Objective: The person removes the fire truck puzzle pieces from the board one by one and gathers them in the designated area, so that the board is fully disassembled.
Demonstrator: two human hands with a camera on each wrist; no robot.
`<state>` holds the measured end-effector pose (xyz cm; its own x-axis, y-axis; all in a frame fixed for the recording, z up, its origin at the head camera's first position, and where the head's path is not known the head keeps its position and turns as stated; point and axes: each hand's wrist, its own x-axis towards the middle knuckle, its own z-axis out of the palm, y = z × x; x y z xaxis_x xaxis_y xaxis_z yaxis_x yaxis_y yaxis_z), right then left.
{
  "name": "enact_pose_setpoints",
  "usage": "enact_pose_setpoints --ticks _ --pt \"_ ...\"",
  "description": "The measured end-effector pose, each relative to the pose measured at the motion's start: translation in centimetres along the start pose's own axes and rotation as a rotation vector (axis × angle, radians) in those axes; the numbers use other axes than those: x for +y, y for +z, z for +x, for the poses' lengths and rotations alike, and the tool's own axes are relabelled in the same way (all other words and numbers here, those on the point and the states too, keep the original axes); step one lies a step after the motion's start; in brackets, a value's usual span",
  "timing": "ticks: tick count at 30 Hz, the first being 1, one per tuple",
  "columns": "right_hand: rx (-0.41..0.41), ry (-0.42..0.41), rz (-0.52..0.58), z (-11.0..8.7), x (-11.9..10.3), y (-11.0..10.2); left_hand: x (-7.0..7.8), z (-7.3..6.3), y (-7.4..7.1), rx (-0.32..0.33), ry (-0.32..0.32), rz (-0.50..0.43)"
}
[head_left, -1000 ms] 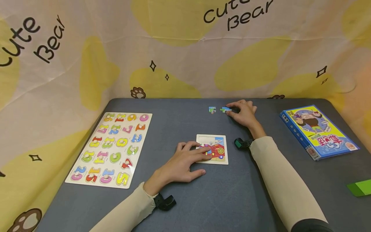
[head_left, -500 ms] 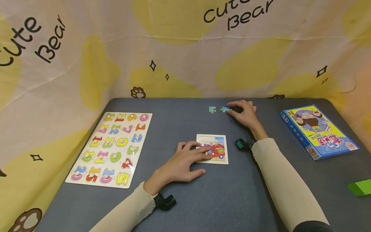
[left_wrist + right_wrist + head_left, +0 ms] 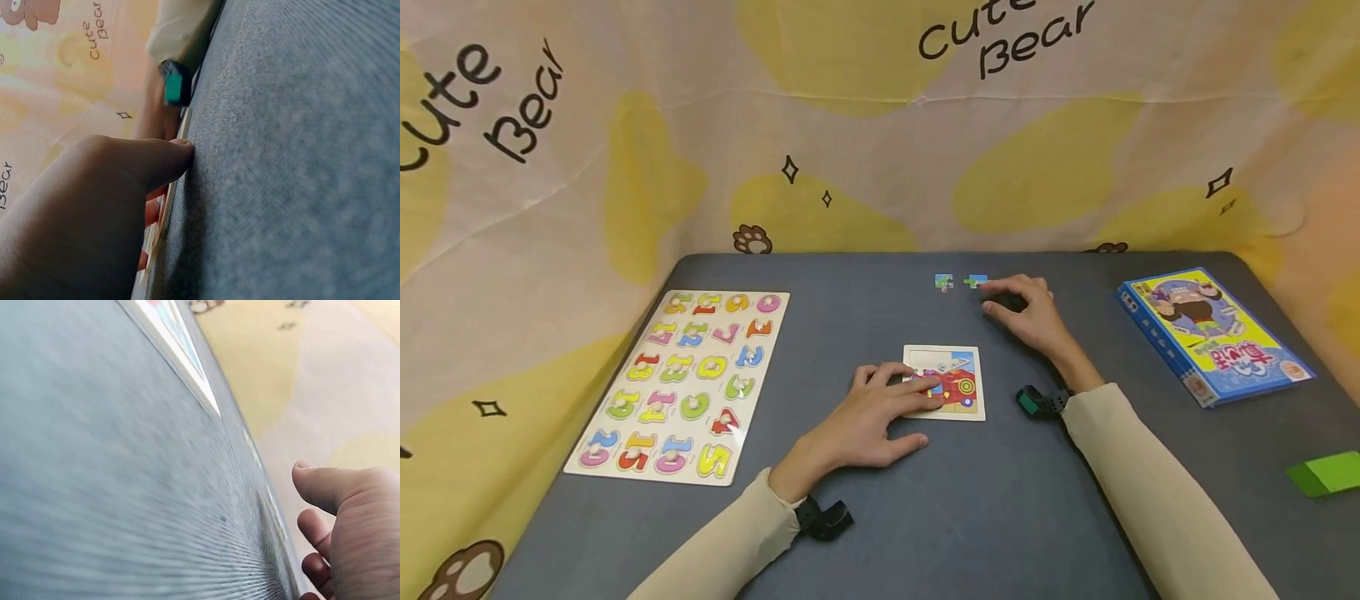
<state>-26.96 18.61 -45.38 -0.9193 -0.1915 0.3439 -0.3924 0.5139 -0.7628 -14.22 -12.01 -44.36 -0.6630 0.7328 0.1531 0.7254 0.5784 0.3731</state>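
In the head view, my left hand [image 3: 872,425] lies with its fingers across the left part of a small wooden-framed jigsaw puzzle [image 3: 981,398] showing a red vehicle. The left wrist view has its thumb [image 3: 169,156] beside the board's edge, low over the table. At the far side of the table are two jigsaw pieces [image 3: 943,282] with blue and green print. My right hand [image 3: 1033,325] is just right of the nearer-to-hand piece [image 3: 976,282], its index fingertip close to it; I cannot tell if they touch. Thumb and fingers stand apart in the right wrist view, holding nothing.
A number puzzle board [image 3: 685,383] with colourful knobbed digits lies on the left. On the right are a blue and yellow box [image 3: 1217,333] and a green block [image 3: 1326,473]. A printed cloth [image 3: 850,125] hangs behind the grey table [image 3: 850,542].
My right hand has drawn back slightly toward me from the right-hand piece, and its thumb has come away from it. The left hand stays on the framed puzzle. The head view has shifted slightly.
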Motion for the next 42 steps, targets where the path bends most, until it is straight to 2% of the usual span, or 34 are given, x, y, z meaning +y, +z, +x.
enact_pose_setpoints --ticks 12,17,21,29,42 --pt "-0.131 -0.075 0.055 -2.9 -1.9 0.8 0.0 0.1 0.0 0.008 0.010 -0.008" --pt "-0.272 -0.082 0.073 -3.6 -2.7 0.9 -0.1 0.1 -0.1 0.014 0.010 -0.002" --pt "-0.356 -0.106 0.028 -4.0 -3.3 0.8 -0.1 0.1 -0.1 0.013 0.012 0.002" --pt "-0.426 -0.180 -0.078 -4.5 -3.7 1.1 -0.1 0.0 0.0 0.008 0.015 -0.004" --pt "-0.465 -0.177 -0.114 -4.5 -4.0 0.9 -0.1 0.1 -0.1 0.005 0.016 0.001"
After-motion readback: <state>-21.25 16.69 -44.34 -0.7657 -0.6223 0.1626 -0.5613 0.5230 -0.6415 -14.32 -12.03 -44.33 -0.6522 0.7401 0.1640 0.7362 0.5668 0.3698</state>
